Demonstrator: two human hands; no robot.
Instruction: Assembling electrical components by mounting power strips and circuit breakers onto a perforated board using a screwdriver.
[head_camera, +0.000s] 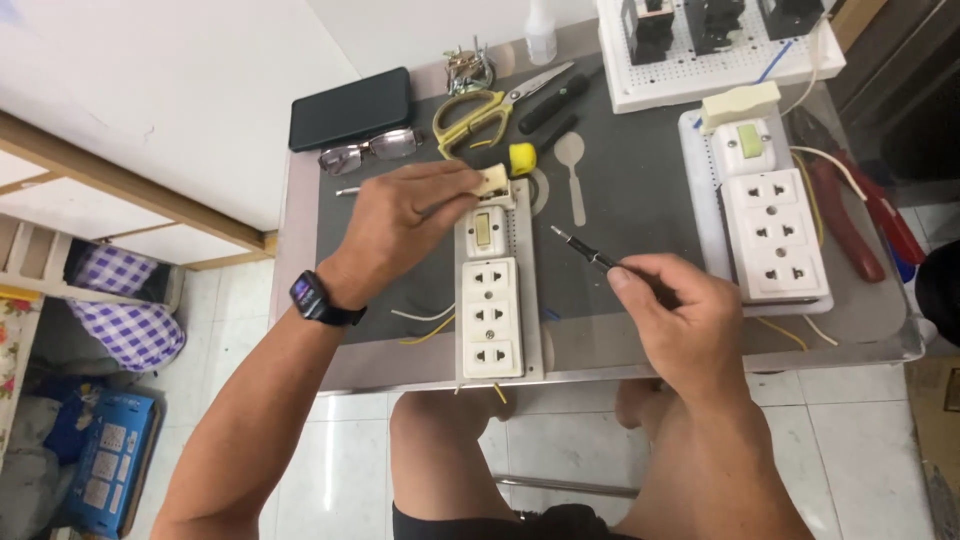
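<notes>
My left hand (405, 222) pinches a small cream plastic part (492, 180) just above the far end of a white perforated board (530, 300) that carries a cream switch (484, 231) and a cream triple socket block (491, 317). My right hand (678, 308) grips a dark screwdriver (585, 253), its tip pointing up-left toward the board without touching it. A black watch sits on my left wrist.
A second board with a switch and socket block (775, 232) lies to the right, beside red pliers (850, 215). Yellow-handled scissors (478, 112), glasses (368, 150), a black phone (350, 108), a white spoon (572, 170) and a white pegboard panel (700, 60) sit further back. Loose wires trail off the table's near edge.
</notes>
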